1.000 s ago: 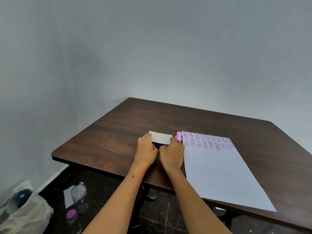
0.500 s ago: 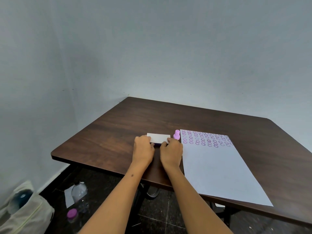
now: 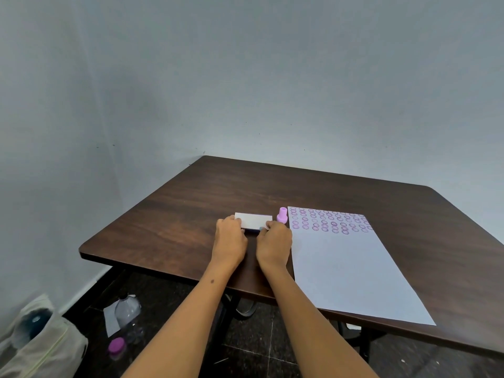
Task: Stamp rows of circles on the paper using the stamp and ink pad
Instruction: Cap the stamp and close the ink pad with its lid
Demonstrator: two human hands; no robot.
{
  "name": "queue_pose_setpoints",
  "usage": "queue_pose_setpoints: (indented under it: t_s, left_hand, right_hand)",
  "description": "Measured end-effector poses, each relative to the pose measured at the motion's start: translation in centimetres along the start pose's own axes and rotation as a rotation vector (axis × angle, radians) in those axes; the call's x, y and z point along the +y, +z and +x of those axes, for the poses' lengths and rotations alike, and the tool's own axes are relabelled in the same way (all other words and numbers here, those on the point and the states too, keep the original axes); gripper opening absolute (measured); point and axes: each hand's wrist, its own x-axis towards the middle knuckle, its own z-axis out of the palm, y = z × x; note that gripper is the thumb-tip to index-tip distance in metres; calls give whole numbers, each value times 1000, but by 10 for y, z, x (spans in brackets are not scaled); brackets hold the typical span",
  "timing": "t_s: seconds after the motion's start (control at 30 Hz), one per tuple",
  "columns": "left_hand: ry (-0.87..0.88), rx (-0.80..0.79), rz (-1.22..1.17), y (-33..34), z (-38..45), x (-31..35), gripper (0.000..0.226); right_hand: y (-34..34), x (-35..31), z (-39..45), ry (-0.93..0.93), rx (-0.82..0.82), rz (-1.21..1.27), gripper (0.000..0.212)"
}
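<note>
A white sheet of paper (image 3: 351, 271) lies on the dark wooden table (image 3: 191, 214), with several rows of purple circles (image 3: 327, 222) across its far end. A small pink stamp (image 3: 282, 215) stands upright just left of the paper's far corner. The ink pad (image 3: 253, 220), white-lidded with a dark base, lies left of the stamp. My left hand (image 3: 230, 241) grips its left end and my right hand (image 3: 274, 244) grips its right end. The lid looks lowered over the base.
The table's front edge runs under my forearms. On the dark floor at lower left are a plastic bottle (image 3: 126, 309), a purple cap (image 3: 116, 345) and a pale bag (image 3: 35, 347). Grey walls close in behind and to the left.
The ink pad's white lid has come down flatter over its base between my hands. Both hands stay on the pad. The stamp has not moved.
</note>
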Motion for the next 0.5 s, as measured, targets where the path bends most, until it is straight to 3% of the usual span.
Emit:
queue_pose_setpoints:
  t_s: [0.2,0.37,0.5]
  left_hand:
    - [-6,1,-16,0,1,-1,24]
    - [6,3,-40,0,0,-2,43]
    - [9,9,-5,1,1,-2,44]
  right_hand:
    - [-3,-1,0,-23,12,-7,27]
    - [-19,-6,3,-64,47,9,30]
    - [-51,2,22,-83,-33,-231,27]
